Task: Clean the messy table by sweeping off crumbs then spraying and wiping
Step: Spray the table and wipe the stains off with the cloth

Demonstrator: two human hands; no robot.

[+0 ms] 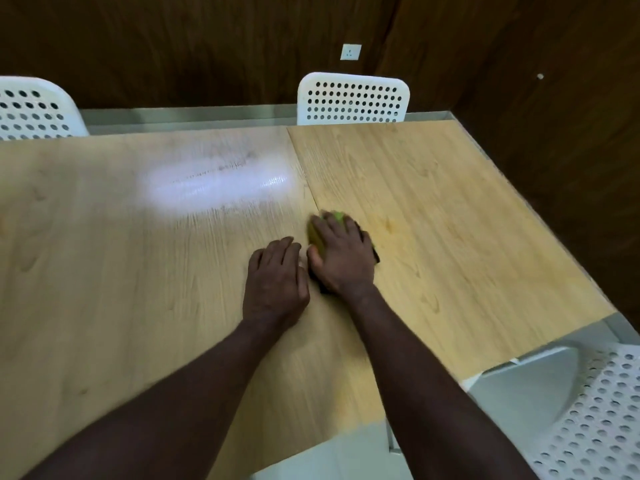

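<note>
Near chair: white perforated plastic chair [588,427] sat at the right corner of the light wood-grain worktop [138,271].
Left hand [275,278]: lay flat on the worktop, fingers relaxed, holding nothing.
Right hand [341,259]: gripped a blurry green-yellow sponge [333,217], fingers draped over it.
Sponge spot: mid-worktop, just beside the left hand.

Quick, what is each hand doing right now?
Left hand: open, resting on the table, holding nothing.
Right hand: grips a green sponge on the table.
</note>
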